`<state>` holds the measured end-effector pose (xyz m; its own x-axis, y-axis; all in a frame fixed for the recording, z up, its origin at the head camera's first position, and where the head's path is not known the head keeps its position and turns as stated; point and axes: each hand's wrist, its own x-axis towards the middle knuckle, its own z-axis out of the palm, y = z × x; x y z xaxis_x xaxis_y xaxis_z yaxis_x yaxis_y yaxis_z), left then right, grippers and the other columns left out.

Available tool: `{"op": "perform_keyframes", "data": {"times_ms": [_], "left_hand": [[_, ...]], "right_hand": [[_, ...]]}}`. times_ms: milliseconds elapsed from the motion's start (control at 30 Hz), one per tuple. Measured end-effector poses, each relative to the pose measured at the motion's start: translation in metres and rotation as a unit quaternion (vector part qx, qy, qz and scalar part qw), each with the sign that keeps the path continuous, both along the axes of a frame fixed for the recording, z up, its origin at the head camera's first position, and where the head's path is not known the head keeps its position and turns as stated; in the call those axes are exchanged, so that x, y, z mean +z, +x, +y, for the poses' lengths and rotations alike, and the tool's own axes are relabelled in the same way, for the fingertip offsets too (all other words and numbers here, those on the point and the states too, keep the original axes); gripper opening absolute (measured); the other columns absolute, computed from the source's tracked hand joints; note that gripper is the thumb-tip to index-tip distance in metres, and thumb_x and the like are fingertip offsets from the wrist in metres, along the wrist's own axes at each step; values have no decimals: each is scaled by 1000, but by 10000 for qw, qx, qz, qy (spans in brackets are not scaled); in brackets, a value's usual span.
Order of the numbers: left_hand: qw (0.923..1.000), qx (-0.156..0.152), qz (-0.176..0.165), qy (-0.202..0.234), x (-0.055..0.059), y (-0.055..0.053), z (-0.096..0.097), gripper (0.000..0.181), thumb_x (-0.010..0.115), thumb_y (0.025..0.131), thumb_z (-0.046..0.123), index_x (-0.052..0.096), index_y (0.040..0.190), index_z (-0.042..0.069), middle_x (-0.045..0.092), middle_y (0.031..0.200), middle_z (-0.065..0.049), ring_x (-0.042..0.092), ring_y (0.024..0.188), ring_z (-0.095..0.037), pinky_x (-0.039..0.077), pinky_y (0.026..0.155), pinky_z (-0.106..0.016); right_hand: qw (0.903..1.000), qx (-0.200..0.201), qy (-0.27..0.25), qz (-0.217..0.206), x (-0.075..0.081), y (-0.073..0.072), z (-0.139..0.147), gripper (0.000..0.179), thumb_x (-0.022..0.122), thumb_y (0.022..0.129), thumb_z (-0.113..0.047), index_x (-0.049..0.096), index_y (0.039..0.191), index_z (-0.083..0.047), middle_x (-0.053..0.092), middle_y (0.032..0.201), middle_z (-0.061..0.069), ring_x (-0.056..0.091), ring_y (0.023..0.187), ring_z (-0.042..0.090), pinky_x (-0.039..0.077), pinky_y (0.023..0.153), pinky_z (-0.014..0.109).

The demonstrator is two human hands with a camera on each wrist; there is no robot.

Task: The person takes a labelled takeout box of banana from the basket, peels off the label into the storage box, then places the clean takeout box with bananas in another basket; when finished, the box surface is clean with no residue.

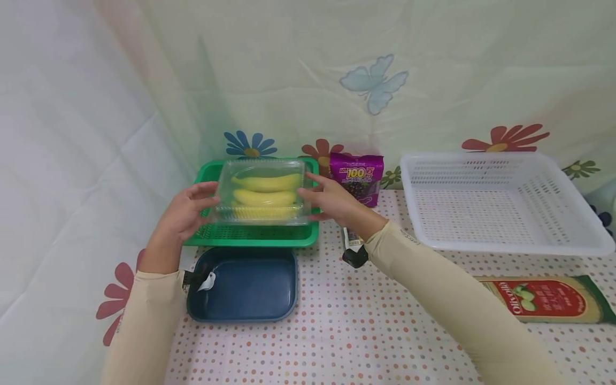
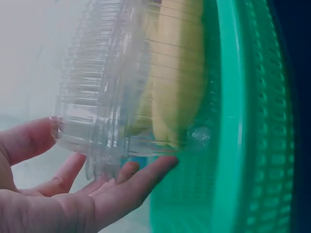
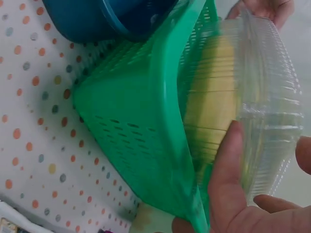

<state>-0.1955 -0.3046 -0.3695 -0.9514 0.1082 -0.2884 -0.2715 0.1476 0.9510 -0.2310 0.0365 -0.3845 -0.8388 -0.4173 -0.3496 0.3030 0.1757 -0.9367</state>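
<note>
A clear plastic clamshell box (image 1: 264, 166) with several bananas (image 1: 266, 198) inside sits over the green basket (image 1: 308, 239), overlapping its rim in the head view. My left hand (image 1: 185, 211) holds the box's left end. In the left wrist view, fingers lie on both the lid side and the underside of that end. My right hand (image 1: 332, 200) grips the opposite end, its fingers spread along the ribbed wall. From the right wrist, the box (image 3: 272, 87) appears tilted above the basket's wall (image 3: 126, 121), with bananas (image 3: 214, 97) showing through the plastic.
In front of the basket lies a dark blue tray (image 1: 250, 289). A purple snack bag (image 1: 358, 182) leans against the curtain behind. To the right stand a white basket (image 1: 505, 247) and a red-labelled pasta pack (image 1: 548, 299). A small packet (image 1: 353, 238) lies beneath my right forearm.
</note>
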Motion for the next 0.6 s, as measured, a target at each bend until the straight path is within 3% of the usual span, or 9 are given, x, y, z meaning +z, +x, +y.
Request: {"op": "perform_keyframes", "data": {"times_ms": [267, 433, 600], "left_hand": [[9981, 65, -465, 411, -19, -17, -20, 63, 46, 108, 9, 15, 163, 5, 4, 171, -12, 12, 157, -34, 29, 117, -69], [9963, 146, -756, 370, -23, -24, -26, 60, 40, 109, 8, 12, 162, 3, 6, 170, -17, 8, 158, -36, 25, 116, -73], [9945, 261, -994, 191, -28, -31, -28, 54, 43, 109, 10, 21, 157, 1, 6, 170, -20, 7, 158, -37, 20, 114, -78]], "right_hand": [[9981, 40, -35, -618, -1, -18, -24, 72, 58, 105, -21, 17, 164, -31, 28, 166, 13, 40, 146, 40, 56, 98, 53], [9962, -10, -71, -866, -3, -24, -38, 71, 56, 106, -19, 16, 165, -28, 21, 169, 13, 32, 151, 42, 52, 102, 59], [9952, -77, -95, -969, -11, -28, -48, 72, 55, 106, -17, 14, 165, -22, 15, 170, 16, 24, 154, 43, 44, 106, 68]]}}
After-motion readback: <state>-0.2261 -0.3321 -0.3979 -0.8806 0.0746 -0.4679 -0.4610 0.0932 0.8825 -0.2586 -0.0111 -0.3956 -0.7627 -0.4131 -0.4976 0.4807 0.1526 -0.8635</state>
